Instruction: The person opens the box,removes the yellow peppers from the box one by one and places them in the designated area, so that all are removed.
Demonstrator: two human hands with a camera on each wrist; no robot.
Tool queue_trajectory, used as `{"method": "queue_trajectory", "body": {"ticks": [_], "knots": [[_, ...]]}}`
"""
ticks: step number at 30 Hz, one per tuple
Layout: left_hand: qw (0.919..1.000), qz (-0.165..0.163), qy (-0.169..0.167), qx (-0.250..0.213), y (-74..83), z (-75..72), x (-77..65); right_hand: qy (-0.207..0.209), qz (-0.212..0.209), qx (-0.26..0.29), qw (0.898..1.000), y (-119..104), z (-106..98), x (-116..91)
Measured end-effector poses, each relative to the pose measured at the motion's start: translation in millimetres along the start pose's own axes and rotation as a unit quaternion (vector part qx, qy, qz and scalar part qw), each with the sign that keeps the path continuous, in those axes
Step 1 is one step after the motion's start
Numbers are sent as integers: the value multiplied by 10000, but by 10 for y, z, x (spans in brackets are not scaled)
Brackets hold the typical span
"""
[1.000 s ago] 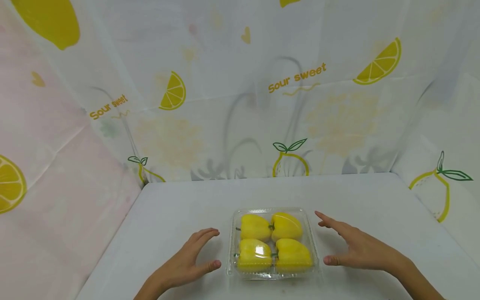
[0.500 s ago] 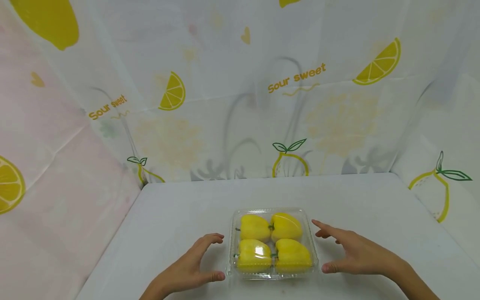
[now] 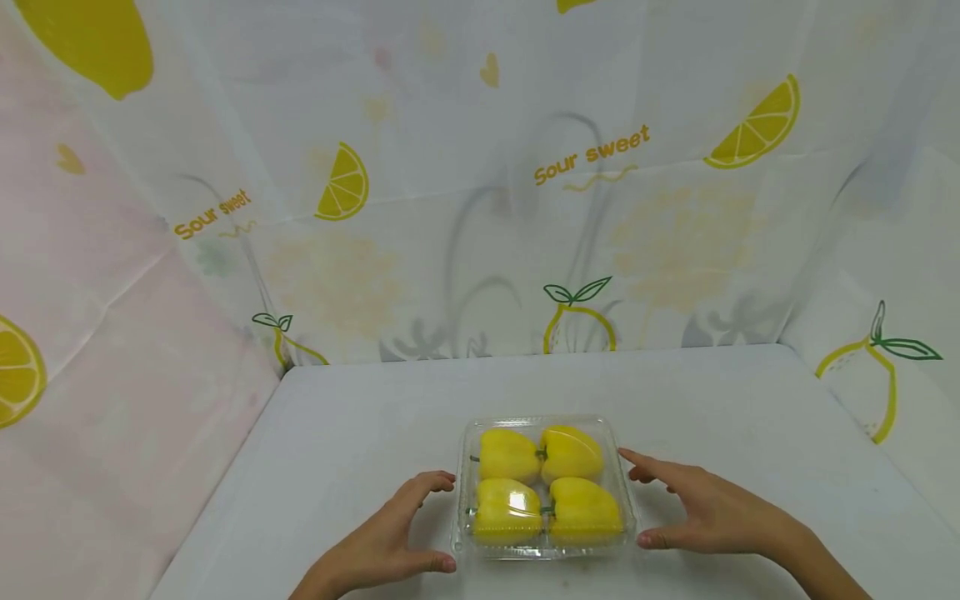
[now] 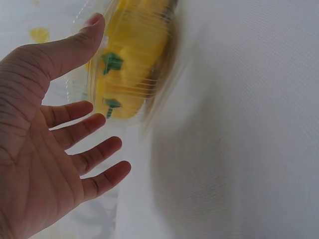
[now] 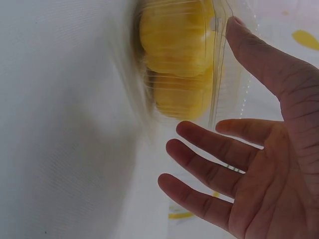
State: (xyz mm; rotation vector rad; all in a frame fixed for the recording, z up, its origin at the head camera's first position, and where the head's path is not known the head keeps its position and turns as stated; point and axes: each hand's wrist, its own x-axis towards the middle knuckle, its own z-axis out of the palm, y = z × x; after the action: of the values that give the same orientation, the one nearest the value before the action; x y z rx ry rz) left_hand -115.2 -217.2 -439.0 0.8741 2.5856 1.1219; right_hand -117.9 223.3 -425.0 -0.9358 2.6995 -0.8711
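Note:
A clear plastic clamshell box with its lid down lies on the table in the head view. Several yellow bell peppers with green stems sit inside it in two rows. At the box's left side is my left hand, fingers spread, thumb toward the near corner. My right hand flanks the right side the same way, its fingertips right at the rim. In the left wrist view, green stems show through the box wall. The right wrist view shows the rounded ends of the peppers behind ribbed plastic.
The box stands on a white-covered table. Behind it hangs a pale curtain printed with lemons and "Sour sweet" lettering. Similar cloth closes off the left side and the right side.
Both hands have moved inward, the left to the right and the right to the left, and slightly toward the near edge, closer to the box. The box stays in place.

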Motion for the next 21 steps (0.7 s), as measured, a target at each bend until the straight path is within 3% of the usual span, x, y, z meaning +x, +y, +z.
{"method": "queue_trajectory", "body": {"ticks": [17, 21], "knots": [[9999, -78, 95, -66, -5, 76, 55, -138, 29, 128, 9998, -4, 31, -2], [9992, -139, 126, -356, -10, 105, 72, -191, -109, 379, 9990, 18, 40, 6]]}}
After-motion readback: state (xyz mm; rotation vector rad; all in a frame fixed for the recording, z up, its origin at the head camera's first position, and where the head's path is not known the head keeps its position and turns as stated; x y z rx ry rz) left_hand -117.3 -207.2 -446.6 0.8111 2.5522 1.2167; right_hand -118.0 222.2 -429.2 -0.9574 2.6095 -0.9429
